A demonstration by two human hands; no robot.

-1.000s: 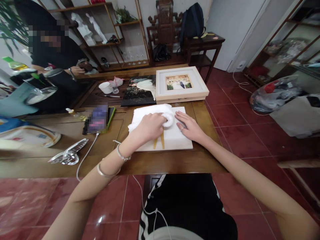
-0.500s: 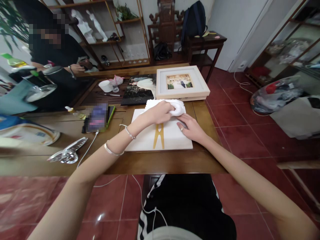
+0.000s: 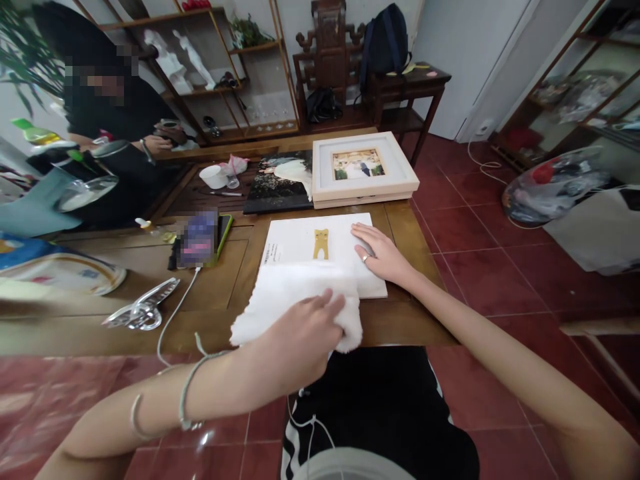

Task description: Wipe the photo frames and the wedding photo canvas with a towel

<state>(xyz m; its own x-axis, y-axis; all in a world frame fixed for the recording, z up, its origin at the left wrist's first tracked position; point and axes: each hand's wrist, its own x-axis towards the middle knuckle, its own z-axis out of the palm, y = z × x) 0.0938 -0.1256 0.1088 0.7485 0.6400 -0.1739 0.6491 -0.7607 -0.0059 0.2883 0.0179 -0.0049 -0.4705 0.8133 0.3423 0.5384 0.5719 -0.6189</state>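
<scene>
My left hand [image 3: 305, 340] is closed on a white fluffy cloth [image 3: 285, 293] at the near edge of the table. The cloth spreads over the near left part of a flat white panel [image 3: 345, 243] and hangs slightly past the table edge. A gold-coloured flat piece [image 3: 321, 239] lies on the panel, its lower legs hidden under the cloth. My right hand [image 3: 383, 253] rests open on the panel's right side, fingers stretched out and a ring on one of them.
Beyond the panel lie a dark photo print [image 3: 280, 183] and a pale framed picture [image 3: 365, 163]. To the left are a phone [image 3: 197, 239] on a cable, a clear hair claw [image 3: 143, 307] and a small dropper bottle [image 3: 153, 228]. Across the table sits a person [image 3: 115, 113].
My left hand has drawn the cloth from the far end of the panel toward me, uncovering the top of the gold-coloured piece. My right hand stays nearly in place.
</scene>
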